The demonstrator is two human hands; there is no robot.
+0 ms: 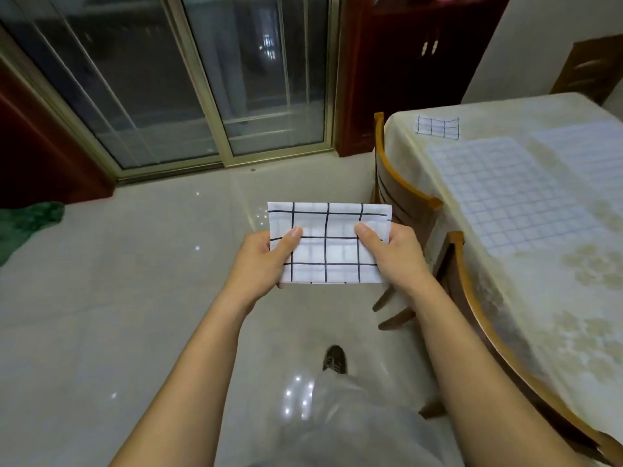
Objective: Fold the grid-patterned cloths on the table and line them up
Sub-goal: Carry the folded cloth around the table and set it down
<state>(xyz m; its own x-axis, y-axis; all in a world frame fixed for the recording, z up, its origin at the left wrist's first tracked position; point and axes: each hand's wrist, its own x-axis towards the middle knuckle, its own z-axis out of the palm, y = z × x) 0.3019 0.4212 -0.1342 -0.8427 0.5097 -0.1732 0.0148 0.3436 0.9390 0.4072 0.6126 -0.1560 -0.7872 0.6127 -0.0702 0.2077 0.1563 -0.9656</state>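
A: What sort of room is this?

B: A tiled floor (pixel 135 298), pale and glossy, with sliding glass doors (pixel 188 79) at twelve o'clock and a dark wooden cabinet (pixel 404 62) at one o'clock. A table (pixel 573 348) under a cream flowered covering fills the three o'clock side, with two wooden chairs (pixel 404 210) pushed in against its near edge.

A: And the cloth?

B: A folded cloth (pixel 328 244), white with black grid lines, is held in the air in the middle of the view, over the floor and just left of the table. It is a neat rectangle, long side running nine to three o'clock.

A: Who has hold of it?

B: Both hands. The left hand (pixel 259 261) is closed on the cloth's nine o'clock end, thumb on top, fingers underneath. The right hand (pixel 391 254) is closed on the three o'clock end in the same way.

A: Anything on the table?

B: A small folded cloth with dark grid lines (pixel 437 127) lies near the far corner, at about one o'clock. Beside it, toward three o'clock, a larger cloth with a fine blue grid (pixel 505 197) lies spread flat, and another pale one (pixel 586 153) lies beyond it, touching or overlapping; I cannot tell which.

A: Anything else?

B: A green fabric heap (pixel 30 224) on the floor at nine o'clock, and a dark shoe (pixel 334 358) at six o'clock.
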